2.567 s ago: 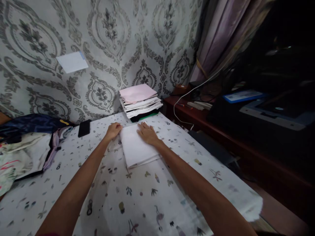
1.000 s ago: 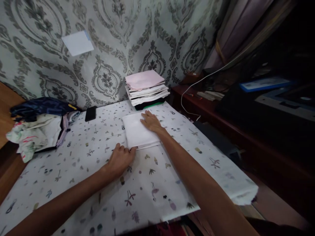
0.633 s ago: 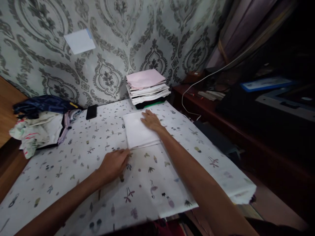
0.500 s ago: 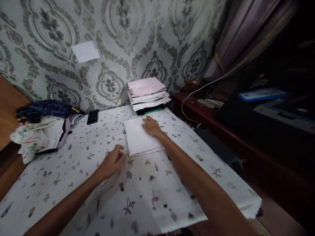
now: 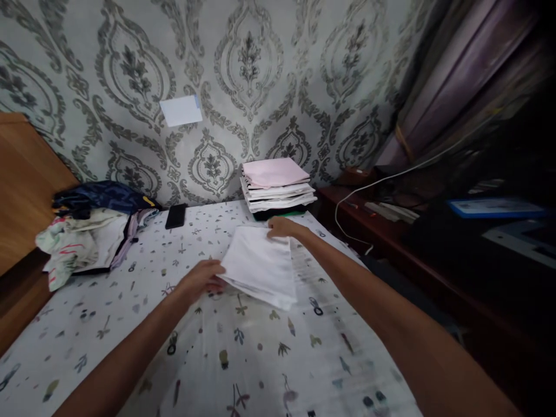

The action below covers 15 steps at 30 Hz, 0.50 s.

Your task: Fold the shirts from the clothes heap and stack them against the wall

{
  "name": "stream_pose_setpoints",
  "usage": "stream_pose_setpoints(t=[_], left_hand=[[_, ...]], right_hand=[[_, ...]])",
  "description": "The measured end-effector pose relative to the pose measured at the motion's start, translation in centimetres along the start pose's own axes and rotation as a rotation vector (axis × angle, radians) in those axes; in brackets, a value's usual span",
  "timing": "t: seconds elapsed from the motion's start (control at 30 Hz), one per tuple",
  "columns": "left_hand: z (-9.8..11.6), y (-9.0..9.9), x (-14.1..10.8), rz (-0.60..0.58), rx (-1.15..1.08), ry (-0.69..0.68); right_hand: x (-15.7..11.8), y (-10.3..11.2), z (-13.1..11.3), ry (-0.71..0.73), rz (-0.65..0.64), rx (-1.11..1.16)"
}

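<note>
A folded white cloth (image 5: pixel 260 263) is tilted, its near edge lifted a little off the patterned sheet (image 5: pixel 260 359). My left hand (image 5: pixel 203 281) pinches its left corner, thumb on top and fingers underneath. At the far right corner my right hand (image 5: pixel 281 227) grips the cloth's edge with the fingers closed. Just behind the right hand stands a stack of folded clothes (image 5: pixel 280 191), pink on top, with white and black layers below.
A loose heap of clothes (image 5: pixel 93 231) lies at the left, beside a black phone (image 5: pixel 176 216). A white card (image 5: pixel 181 110) is on the wallpapered wall. On the right are a dark red desk (image 5: pixel 347 223) and a white cable (image 5: pixel 341 202).
Both hands have closed on the white cloth, which has turned and partly lifted. My right hand no longer lies flat on it. The camera view has shifted.
</note>
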<state>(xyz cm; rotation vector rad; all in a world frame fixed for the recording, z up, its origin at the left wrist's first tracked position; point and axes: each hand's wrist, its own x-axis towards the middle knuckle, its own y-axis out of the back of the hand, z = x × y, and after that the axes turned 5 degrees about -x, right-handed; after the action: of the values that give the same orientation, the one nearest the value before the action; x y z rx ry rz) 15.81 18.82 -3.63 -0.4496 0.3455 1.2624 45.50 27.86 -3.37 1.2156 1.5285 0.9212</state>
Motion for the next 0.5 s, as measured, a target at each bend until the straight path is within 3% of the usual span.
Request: stream_pose_setpoints(t=[0.1, 0.2, 0.37, 0.5], left_hand=[[1.0, 2.7, -0.2, 0.167, -0.262, -0.023], [0.7, 3.6, -0.9, 0.154, -0.320, 0.053], [-1.3, 1.7, -1.7, 0.059, -0.190, 0.102], [-1.2, 0.4, -1.5, 0.086, -0.170, -0.044]], right_hand=[[-2.2, -0.7, 0.2, 0.018, -0.075, 0.216], [-4.5, -2.2, -0.2, -0.021, -0.085, 0.403], [-7.0, -3.1, -1.3, -0.203, -0.140, 0.984], [-8.5, -1.5, -1.7, -0.117, -0.089, 1.074]])
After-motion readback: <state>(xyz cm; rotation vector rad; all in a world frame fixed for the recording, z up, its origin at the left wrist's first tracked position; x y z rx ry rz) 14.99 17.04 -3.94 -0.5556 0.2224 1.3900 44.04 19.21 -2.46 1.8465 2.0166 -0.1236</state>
